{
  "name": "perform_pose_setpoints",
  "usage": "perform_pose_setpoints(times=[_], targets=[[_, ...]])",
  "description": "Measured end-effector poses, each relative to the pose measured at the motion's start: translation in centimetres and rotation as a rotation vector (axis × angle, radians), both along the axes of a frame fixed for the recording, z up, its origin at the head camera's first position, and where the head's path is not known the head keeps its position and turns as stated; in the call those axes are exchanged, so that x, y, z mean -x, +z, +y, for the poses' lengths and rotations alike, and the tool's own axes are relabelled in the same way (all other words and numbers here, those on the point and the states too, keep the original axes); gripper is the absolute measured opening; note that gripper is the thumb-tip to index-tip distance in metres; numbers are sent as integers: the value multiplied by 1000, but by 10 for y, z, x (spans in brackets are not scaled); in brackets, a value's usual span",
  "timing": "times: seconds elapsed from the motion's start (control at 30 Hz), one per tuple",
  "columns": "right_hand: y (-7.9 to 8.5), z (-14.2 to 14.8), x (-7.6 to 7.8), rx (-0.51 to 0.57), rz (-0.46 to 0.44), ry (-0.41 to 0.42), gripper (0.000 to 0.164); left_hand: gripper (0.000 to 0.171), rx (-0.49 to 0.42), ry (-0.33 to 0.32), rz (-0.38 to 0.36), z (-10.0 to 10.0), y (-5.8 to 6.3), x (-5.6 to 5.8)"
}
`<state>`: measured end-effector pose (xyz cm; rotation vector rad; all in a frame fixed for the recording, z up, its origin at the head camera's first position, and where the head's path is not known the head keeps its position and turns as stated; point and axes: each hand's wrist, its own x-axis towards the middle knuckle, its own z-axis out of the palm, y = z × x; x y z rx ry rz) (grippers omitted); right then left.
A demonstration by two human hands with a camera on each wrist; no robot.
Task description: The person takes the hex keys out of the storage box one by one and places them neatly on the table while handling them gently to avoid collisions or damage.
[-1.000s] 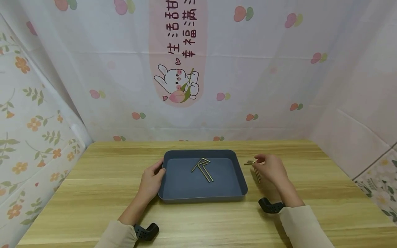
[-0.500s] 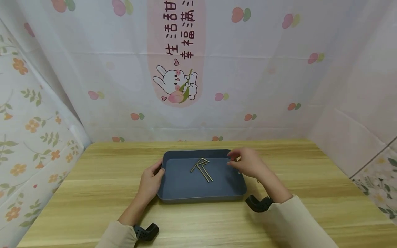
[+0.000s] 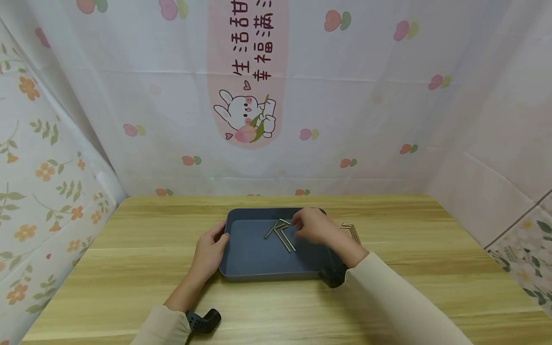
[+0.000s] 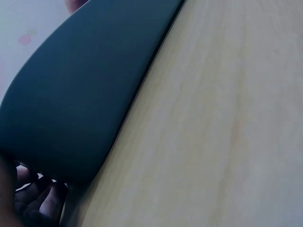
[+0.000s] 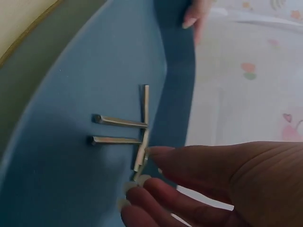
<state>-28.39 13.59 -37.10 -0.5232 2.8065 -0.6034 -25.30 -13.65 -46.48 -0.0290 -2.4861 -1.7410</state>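
Three brass-coloured hex keys [image 3: 284,239] lie jumbled in a shallow blue-grey tray [image 3: 254,261]. My left hand [image 3: 210,251] grips the tray's left wall, thumb over the rim and fingers outside; the left wrist view shows its fingers [image 4: 45,201] beside the wall. My right hand [image 3: 312,226] hovers over the tray's right half, its fingertips close to the short ends of the keys. In the right wrist view, thumb and fingers stand apart around the ends of the keys [image 5: 142,151]; contact is hard to tell, and no key appears gripped.
More hex keys [image 3: 353,232] lie side by side on the wooden table [image 3: 431,258], just right of the tray, partly hidden by my right forearm. A printed curtain [image 3: 366,96] hangs behind the table. Black wrist cameras [image 3: 203,322] sit on both wrists.
My right hand has moved left from the keys on the table, across the tray's right wall, to the keys inside. The left hand and the tray have stayed in place.
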Motion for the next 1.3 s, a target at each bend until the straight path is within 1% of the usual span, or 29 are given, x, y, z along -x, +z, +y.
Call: perform_pose_setpoints(times=[0.17,0.33,0.67,0.87,1.1,1.3], targets=[[-8,-6,7,29,-57,-9,29,49,4,3,-2,1,0,0],[-16,-11,13,50,-101,-44,30,49,2,11,-9,2,0,2],[-21,-24,15,-25,-69,-81,29,50,9,10,-18,2,0,0],[-19,-29,14,-49,-82,-110,28,50,8,12,-19,1,0,1],[-18,-35,14,-96,-58,-112,26,50,17,12,-15,-1,0,1],[-20,-36,13,-98,-26,-115,23,50,16,8,-9,-1,1,1]])
